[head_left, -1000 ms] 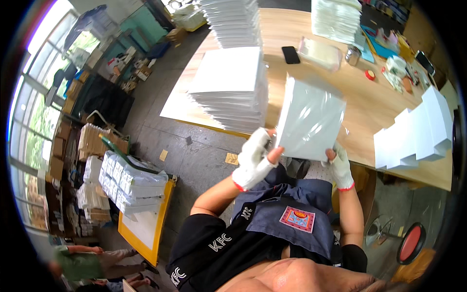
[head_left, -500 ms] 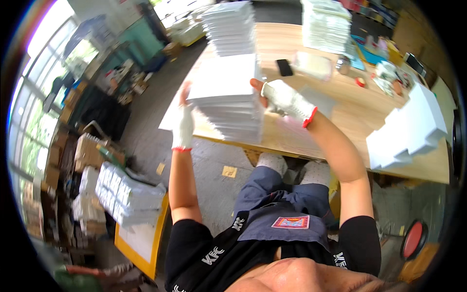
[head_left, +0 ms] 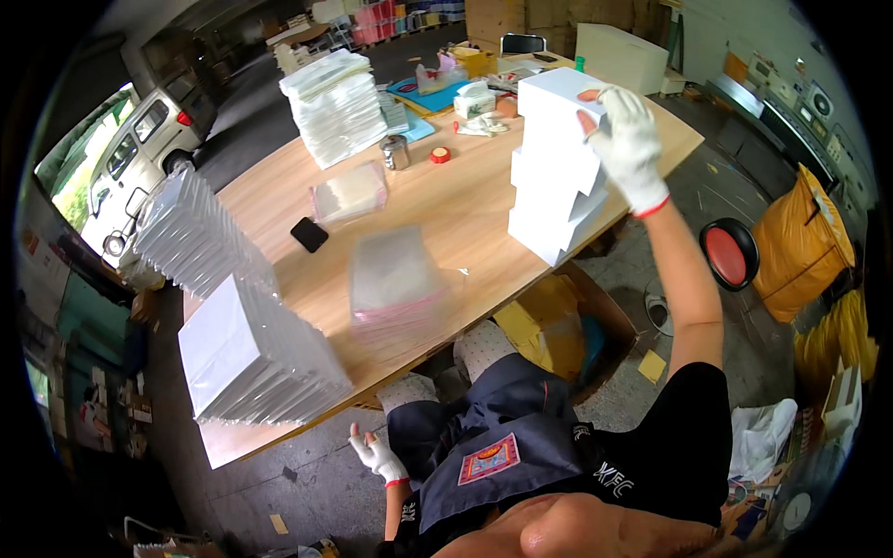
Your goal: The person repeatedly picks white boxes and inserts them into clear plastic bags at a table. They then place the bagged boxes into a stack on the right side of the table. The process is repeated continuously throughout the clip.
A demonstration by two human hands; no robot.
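At the table's right side, my right hand (head_left: 630, 149), in a white fingerless-tipped glove with a red cuff, grips the upper corner of a white paper stack (head_left: 558, 121). That stack rises in uneven, offset blocks. Low beside my lap, my left hand (head_left: 377, 458), gloved likewise, is open with its fingers apart and holds nothing. Left on the table stands a plastic-wrapped stack of white sheets (head_left: 223, 349), with another wrapped stack (head_left: 181, 228) behind it. A pile of clear plastic bags with pink edges (head_left: 395, 279) lies in the middle.
The wooden table (head_left: 474, 237) also bears a black phone (head_left: 309, 234), a clear packet (head_left: 349, 192), a metal jar (head_left: 395, 152), red tape (head_left: 440, 154) and a tall white pile (head_left: 333, 107). Below its front edge stands a cardboard box (head_left: 605, 325); right of it, a red-seated stool (head_left: 728, 255).
My view has turned right. Both hands have left the wrapped stack at the left; my right hand is now on the white paper stack, and my left has dropped beside my lap.
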